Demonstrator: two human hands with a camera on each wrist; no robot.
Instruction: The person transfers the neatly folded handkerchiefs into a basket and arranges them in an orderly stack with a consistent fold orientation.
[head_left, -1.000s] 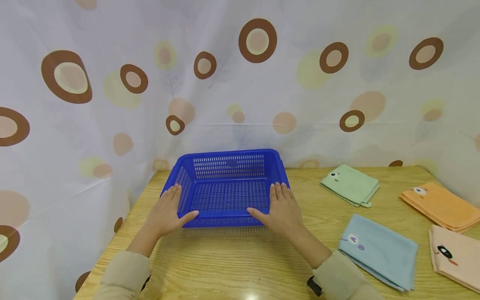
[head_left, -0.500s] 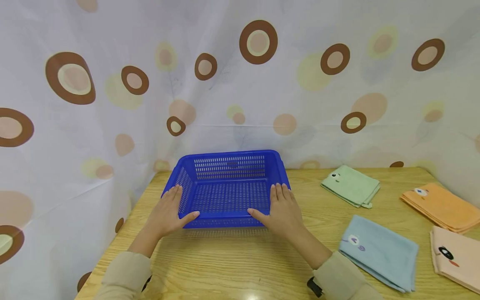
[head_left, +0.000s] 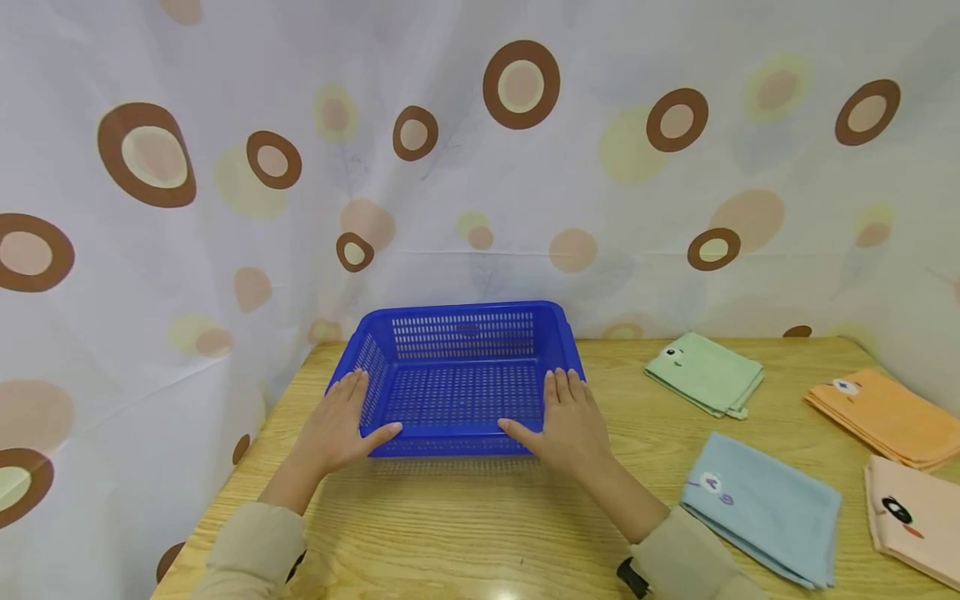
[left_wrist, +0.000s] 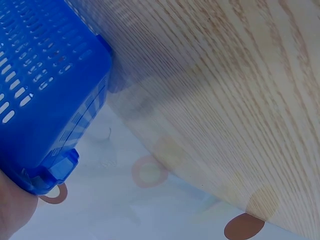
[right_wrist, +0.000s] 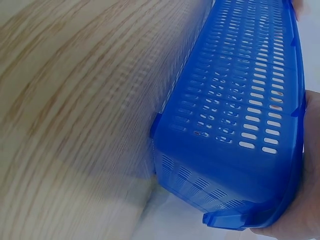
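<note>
A blue plastic basket [head_left: 465, 431] with slotted walls stands upright on the wooden table, and nothing lies in it. My left hand [head_left: 330, 425] rests on its near left corner, fingers straight along the side rim and thumb at the front rim. At the near right corner my right hand [head_left: 572, 425] lies the same way. From the left wrist, the hand's edge [left_wrist: 15, 207] touches the basket's corner [left_wrist: 75, 90]. The right wrist view has the hand [right_wrist: 302, 200] against the rim of the basket [right_wrist: 220, 165]; most fingers are hidden there.
To the right lie folded cloths: a green one [head_left: 705, 373], an orange one [head_left: 892, 419], a blue one [head_left: 765, 510] and a pink one [head_left: 918, 525]. A patterned curtain [head_left: 465, 183] hangs behind and left of the table [head_left: 450, 525].
Both hands and the basket keep their places relative to each other. Only the head view has shifted slightly, so everything appears a little further right.
</note>
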